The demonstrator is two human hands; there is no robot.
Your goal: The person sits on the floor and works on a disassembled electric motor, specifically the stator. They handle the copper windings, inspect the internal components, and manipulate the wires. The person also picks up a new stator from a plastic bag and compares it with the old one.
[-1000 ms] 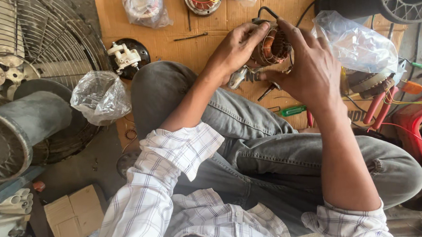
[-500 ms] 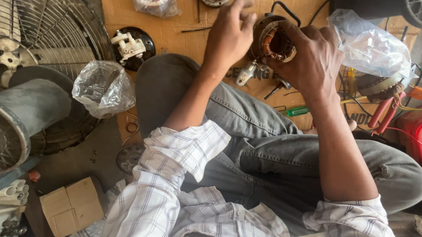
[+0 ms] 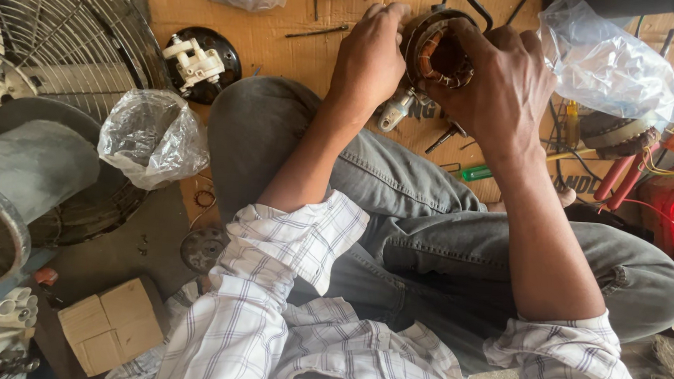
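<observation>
**Both hands on the motor stator, working the windings**

We hold the round metal fan-motor stator with copper-coloured windings (image 3: 440,53) up over the brown cardboard sheet (image 3: 283,48), just above our raised knee in grey jeans (image 3: 279,125). Our right hand (image 3: 503,90) wraps around its right side, fingers curled firmly over the rim, carrying most of the weight. Our left hand (image 3: 371,57) is closed against the left edge, fingertips pressed at the rim (whether they pinch a wire or only steady the casing, we cannot tell). We judge this to be the inspecting or wire-dressing step on the coil. The next move seems to call for a steady right-hand hold and fine fingertip work from the left.

Near us lie a green-handled screwdriver (image 3: 476,172), a crumpled clear plastic bag (image 3: 151,145), a wire fan guard (image 3: 59,59) and a black round cap with a white plastic part (image 3: 201,63).
</observation>
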